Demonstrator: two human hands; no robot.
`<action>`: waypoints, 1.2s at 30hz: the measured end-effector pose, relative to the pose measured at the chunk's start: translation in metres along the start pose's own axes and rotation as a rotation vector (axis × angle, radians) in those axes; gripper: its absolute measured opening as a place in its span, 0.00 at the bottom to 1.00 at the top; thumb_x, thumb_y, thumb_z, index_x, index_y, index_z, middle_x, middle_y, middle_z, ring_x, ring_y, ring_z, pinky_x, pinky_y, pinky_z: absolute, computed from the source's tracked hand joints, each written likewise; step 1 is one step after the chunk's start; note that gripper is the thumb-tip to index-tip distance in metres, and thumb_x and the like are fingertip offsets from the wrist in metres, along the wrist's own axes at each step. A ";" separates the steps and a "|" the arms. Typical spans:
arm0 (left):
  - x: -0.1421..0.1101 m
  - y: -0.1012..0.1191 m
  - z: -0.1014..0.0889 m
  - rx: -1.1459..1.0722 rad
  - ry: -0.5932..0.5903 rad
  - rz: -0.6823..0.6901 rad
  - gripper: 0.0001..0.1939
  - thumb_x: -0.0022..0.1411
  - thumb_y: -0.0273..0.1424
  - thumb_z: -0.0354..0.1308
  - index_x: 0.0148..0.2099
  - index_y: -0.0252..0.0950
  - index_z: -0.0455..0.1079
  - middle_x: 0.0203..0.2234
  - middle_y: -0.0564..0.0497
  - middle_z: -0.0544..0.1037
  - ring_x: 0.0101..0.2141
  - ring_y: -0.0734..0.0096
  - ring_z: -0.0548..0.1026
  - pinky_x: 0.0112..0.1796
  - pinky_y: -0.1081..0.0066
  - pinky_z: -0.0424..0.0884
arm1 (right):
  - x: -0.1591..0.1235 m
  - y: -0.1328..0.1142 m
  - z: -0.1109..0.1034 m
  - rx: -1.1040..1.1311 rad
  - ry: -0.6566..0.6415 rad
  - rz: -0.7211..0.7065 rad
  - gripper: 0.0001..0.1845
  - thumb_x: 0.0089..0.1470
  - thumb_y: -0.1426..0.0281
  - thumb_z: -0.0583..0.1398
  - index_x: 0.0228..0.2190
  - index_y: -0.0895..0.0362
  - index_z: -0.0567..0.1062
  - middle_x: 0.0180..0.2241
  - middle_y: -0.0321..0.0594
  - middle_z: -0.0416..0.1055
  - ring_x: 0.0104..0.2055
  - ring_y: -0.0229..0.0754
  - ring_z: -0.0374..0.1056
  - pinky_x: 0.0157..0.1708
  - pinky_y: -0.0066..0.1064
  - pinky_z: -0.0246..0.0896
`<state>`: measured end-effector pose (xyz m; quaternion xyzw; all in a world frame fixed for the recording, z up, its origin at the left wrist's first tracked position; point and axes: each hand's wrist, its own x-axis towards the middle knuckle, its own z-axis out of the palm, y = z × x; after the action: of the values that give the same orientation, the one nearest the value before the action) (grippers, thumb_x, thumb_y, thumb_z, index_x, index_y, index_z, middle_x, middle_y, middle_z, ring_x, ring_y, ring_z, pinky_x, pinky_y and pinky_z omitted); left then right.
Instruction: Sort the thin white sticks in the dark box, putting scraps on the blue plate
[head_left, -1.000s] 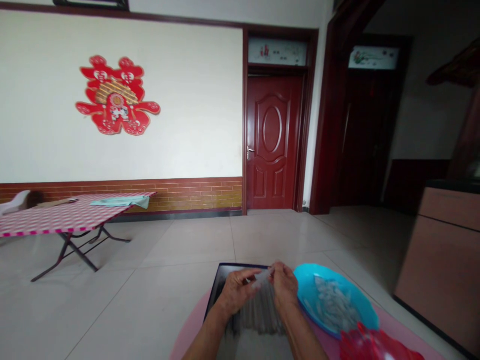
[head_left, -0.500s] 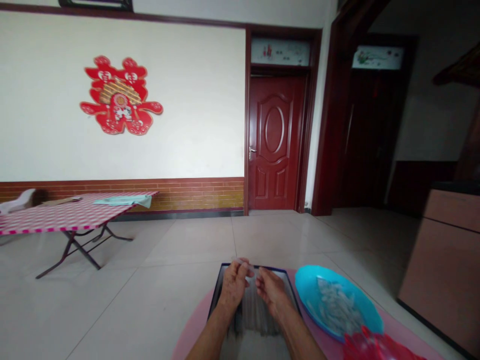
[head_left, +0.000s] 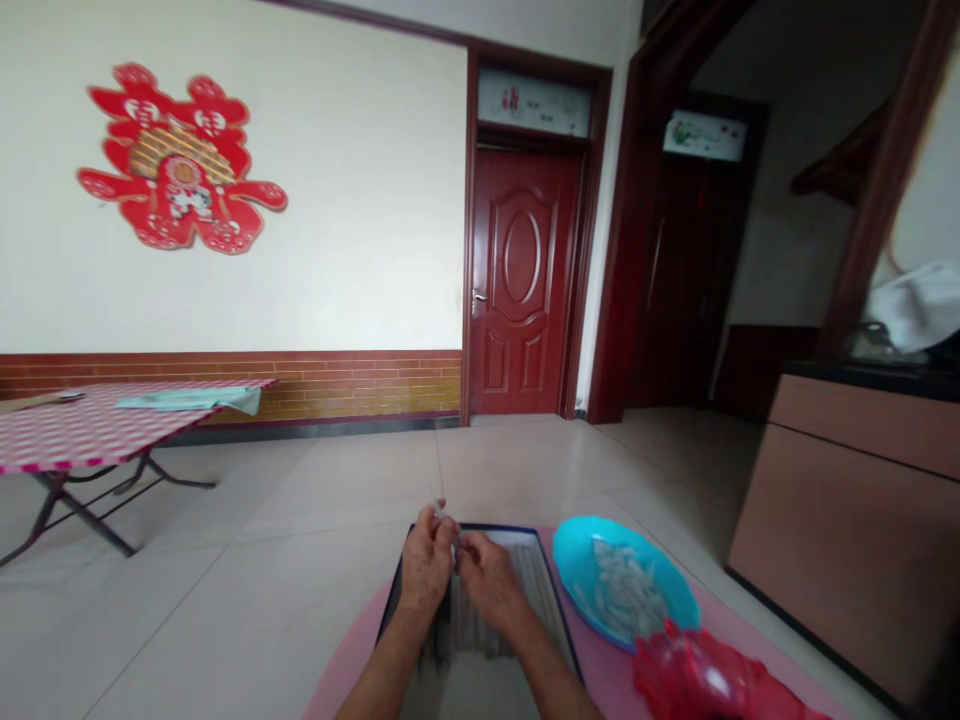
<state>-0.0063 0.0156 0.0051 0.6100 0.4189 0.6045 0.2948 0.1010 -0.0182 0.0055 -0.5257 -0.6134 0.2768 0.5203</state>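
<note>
My left hand [head_left: 429, 562] is closed around a thin, pale translucent tube-like piece [head_left: 435, 503], whose tip sticks up past the fingers. Close against it, my right hand [head_left: 489, 578] has its fingertips pinched together at the lower end of that piece; what lies between them is too small to make out. Both hands are above a shallow tray with a dark blue rim [head_left: 556, 598]. Inside the tray lie rows of thin greyish sticks or tubes [head_left: 466, 628], partly covered by my hands and forearms.
Right of the tray, a bright blue basin [head_left: 566, 552] holds many small pale translucent pieces [head_left: 628, 590]. A red plastic bag [head_left: 712, 680] lies in front of it. All stand on a pink round surface [head_left: 341, 660]. A checked folding table [head_left: 97, 425] is at left, a brown cabinet [head_left: 847, 500] at right.
The view has swung to the right, so the scene sits further left. My hands have come together, with the right fingertips now meeting the left ones; the thin piece points more upward.
</note>
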 end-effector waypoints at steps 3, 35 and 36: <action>-0.002 0.003 -0.001 0.183 0.075 0.031 0.18 0.61 0.39 0.46 0.48 0.35 0.67 0.24 0.52 0.75 0.26 0.67 0.74 0.31 0.68 0.69 | -0.002 0.000 0.001 -0.194 -0.026 -0.103 0.13 0.53 0.70 0.51 0.32 0.57 0.75 0.32 0.43 0.77 0.33 0.41 0.71 0.34 0.30 0.62; 0.007 -0.005 -0.017 0.342 0.243 -0.040 0.18 0.62 0.30 0.45 0.50 0.31 0.68 0.31 0.43 0.79 0.37 0.61 0.78 0.41 0.65 0.71 | -0.024 -0.003 0.027 -0.363 -0.313 -0.364 0.16 0.49 0.73 0.55 0.39 0.55 0.77 0.38 0.42 0.77 0.40 0.46 0.67 0.43 0.34 0.57; 0.006 -0.005 -0.017 0.348 0.233 -0.045 0.18 0.62 0.30 0.45 0.49 0.31 0.68 0.32 0.42 0.79 0.38 0.61 0.77 0.41 0.65 0.70 | -0.024 -0.002 0.027 -0.380 -0.313 -0.383 0.16 0.50 0.73 0.55 0.40 0.54 0.77 0.39 0.42 0.76 0.41 0.46 0.66 0.43 0.34 0.57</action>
<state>-0.0242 0.0210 0.0056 0.5683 0.5618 0.5828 0.1478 0.0728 -0.0356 -0.0095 -0.4392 -0.8149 0.1316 0.3545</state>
